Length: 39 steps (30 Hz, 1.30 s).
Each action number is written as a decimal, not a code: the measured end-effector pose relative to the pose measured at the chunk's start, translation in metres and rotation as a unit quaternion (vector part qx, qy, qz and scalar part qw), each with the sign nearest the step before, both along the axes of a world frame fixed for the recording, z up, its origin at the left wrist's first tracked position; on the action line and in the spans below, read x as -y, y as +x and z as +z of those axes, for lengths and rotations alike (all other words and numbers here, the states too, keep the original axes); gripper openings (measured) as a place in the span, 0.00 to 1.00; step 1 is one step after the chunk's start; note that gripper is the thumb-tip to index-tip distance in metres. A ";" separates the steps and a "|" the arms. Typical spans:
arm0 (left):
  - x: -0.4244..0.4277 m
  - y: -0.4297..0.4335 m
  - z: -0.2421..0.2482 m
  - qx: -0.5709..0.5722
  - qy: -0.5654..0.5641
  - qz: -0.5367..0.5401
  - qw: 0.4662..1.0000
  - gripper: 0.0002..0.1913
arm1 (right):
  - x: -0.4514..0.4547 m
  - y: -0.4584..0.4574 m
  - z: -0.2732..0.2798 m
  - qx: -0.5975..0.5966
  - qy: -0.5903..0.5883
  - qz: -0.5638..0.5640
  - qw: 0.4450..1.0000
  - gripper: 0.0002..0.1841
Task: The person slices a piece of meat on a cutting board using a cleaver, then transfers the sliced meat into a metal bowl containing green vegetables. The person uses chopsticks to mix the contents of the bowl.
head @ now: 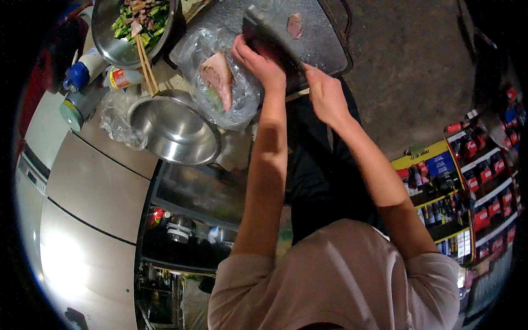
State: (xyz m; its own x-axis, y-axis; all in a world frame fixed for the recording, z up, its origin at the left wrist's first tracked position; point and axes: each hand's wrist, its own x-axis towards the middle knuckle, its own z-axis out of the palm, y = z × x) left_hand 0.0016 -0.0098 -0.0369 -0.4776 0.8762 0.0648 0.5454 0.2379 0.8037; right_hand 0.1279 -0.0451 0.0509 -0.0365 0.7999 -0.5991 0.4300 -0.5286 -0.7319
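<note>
My right hand [326, 93] grips the handle of a cleaver [268, 39], whose broad dark blade lies over a cutting board [326, 49]. Beside the blade is my left hand [262, 64], fingers bent towards it; the blade and the hand hide whatever may be under them. A thin slice of meat [294, 26] lies flat on the board, beyond the cleaver. To the left, a larger chunk of meat [218, 74] with a pale rind rests on a clear plastic bag [243, 111], which partly covers the board's left side.
A steel bowl [99, 31] of cut green vegetables and meat stands at the upper left, with wooden chopsticks [145, 66] across its rim. Nearer is a steel basin [177, 132] beside a crumpled plastic bag [123, 123]. Bottles [123, 77] lie to the left; stocked shelves [441, 165] stand at the right.
</note>
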 end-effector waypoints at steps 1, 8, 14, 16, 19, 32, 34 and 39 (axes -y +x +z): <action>-0.001 0.000 0.001 -0.005 -0.006 -0.009 1.000 0.11 | 0.000 0.003 -0.002 -0.014 -0.023 -0.024 0.999 0.23; 0.007 -0.011 -0.015 -0.029 0.025 -0.045 0.998 0.13 | 0.000 0.028 0.036 0.021 -0.068 0.077 0.995 0.23; 0.011 -0.011 -0.023 0.161 0.017 0.007 0.987 0.16 | 0.007 0.031 0.042 0.084 -0.037 0.127 0.988 0.23; 0.012 -0.011 -0.027 0.188 0.013 0.017 0.982 0.17 | 0.006 0.031 0.042 0.089 -0.042 0.127 0.987 0.23; 0.013 -0.012 -0.035 0.238 0.004 0.039 0.970 0.18 | 0.002 0.027 0.042 0.094 -0.049 0.134 0.985 0.23; 0.010 -0.012 -0.021 -0.053 -0.025 -0.047 0.997 0.22 | -0.021 -0.013 0.016 0.098 -0.017 0.114 0.989 0.26; 0.006 -0.008 -0.018 -0.031 -0.017 -0.015 0.999 0.21 | -0.019 -0.011 0.012 0.074 -0.006 0.091 0.993 0.25; 0.000 -0.003 -0.002 -0.014 0.017 -0.011 1.000 0.13 | -0.017 0.005 0.008 -0.005 -0.017 0.002 1.000 0.23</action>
State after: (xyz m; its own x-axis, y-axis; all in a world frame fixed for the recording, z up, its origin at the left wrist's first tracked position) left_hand -0.0016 -0.0099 -0.0389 -0.4549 0.8840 0.1078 0.5730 0.1979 0.7953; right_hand 0.1330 -0.0286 0.0593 -0.0457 0.7784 -0.6261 0.4251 -0.5520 -0.7174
